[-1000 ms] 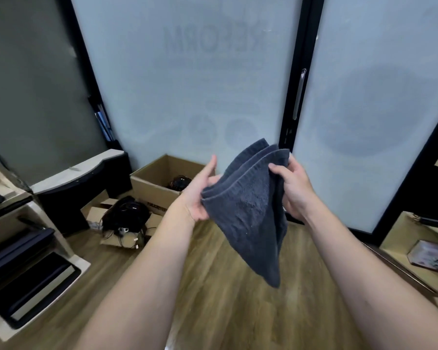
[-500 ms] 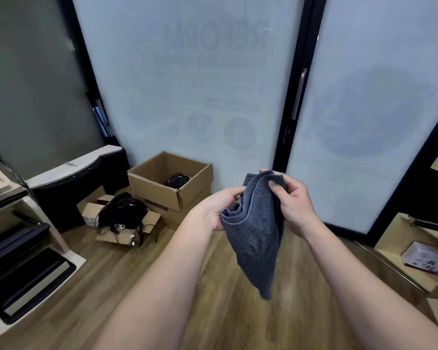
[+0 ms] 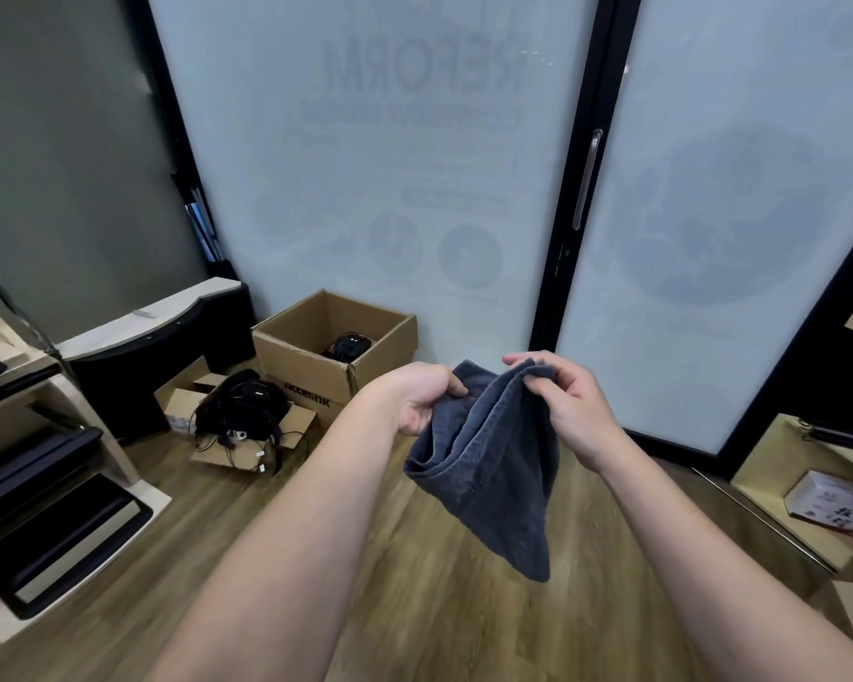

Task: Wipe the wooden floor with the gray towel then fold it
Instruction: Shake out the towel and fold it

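The gray towel [image 3: 493,465] hangs in the air between my hands, doubled into loose layers with a corner drooping toward the wooden floor [image 3: 414,607]. My left hand [image 3: 422,401] grips its upper left edge with curled fingers. My right hand [image 3: 570,406] pinches the upper right edge between thumb and fingers. Both forearms reach forward from the bottom of the view. The towel is well above the floor and touches nothing else.
An open cardboard box [image 3: 336,347] stands by the frosted glass doors [image 3: 414,164], with a flattened box and black cables [image 3: 242,415] beside it. Low black-and-white furniture [image 3: 60,475] lines the left. A wooden shelf [image 3: 808,489] sits at the right.
Both hands dropped lower with the towel. My left hand, open-palmed before, has closed on the towel's left edge, and the towel now spreads wider between the hands.
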A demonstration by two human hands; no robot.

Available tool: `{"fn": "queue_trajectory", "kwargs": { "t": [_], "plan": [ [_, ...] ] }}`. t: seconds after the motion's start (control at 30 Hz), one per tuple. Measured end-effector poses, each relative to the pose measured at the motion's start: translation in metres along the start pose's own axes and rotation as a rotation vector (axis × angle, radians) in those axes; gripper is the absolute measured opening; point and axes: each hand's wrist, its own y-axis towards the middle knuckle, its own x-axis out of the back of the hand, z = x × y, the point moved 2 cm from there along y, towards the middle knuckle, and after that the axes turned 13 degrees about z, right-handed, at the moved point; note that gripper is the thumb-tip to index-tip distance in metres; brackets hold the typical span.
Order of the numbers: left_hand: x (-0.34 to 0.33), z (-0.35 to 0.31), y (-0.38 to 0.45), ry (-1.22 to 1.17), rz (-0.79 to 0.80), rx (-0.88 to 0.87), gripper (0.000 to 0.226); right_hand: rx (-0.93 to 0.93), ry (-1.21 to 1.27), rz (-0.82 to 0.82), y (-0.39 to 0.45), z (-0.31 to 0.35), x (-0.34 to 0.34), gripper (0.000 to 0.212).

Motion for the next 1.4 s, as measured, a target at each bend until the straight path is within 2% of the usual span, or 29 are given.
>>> {"fn": "queue_trajectory", "kwargs": {
  "t": [0.17,0.23,0.33,0.43,0.57,0.67,0.77,0.9,1.03,1.23,1.33,1.4],
  "plan": [
    [0.003,-0.001,0.001,-0.102,-0.114,-0.059,0.032,-0.022,0.065,-0.033,-0.004,-0.009,0.01,0.016],
    [0.004,-0.001,0.002,-0.142,-0.101,-0.078,0.036,-0.037,0.07,-0.028,-0.005,-0.011,0.012,0.018],
    [-0.003,-0.001,0.002,-0.167,-0.028,-0.122,0.033,-0.056,0.018,0.015,-0.003,-0.009,0.007,0.033],
    [-0.015,-0.001,0.004,-0.016,0.062,-0.192,0.031,-0.09,-0.048,0.079,-0.002,-0.008,-0.003,0.035],
    [-0.021,0.0,0.005,0.169,0.09,-0.245,0.036,-0.063,-0.075,0.152,-0.001,-0.011,-0.009,0.044],
    [-0.022,0.002,0.005,0.211,0.087,-0.287,0.033,-0.013,-0.096,0.111,0.001,-0.012,-0.01,0.029],
    [-0.022,0.003,0.003,0.144,0.103,-0.291,0.031,0.008,-0.078,0.051,0.002,-0.014,-0.01,0.023],
    [-0.021,0.005,0.001,-0.087,0.204,-0.25,0.027,0.024,-0.086,-0.108,0.001,-0.023,-0.005,0.017],
    [-0.022,0.011,0.003,-0.241,0.158,-0.217,0.03,0.026,-0.055,-0.22,0.0,-0.032,-0.002,0.012],
    [-0.03,0.022,0.007,-0.229,0.15,-0.215,0.017,0.039,0.045,-0.191,-0.004,-0.026,-0.005,0.017],
    [-0.029,0.027,0.007,-0.248,0.19,-0.168,0.017,0.045,0.059,-0.143,-0.007,-0.021,-0.004,0.018],
    [-0.029,0.025,0.009,-0.236,0.168,-0.209,0.018,0.037,0.048,-0.116,-0.009,-0.02,-0.003,0.019]
  ]
}}
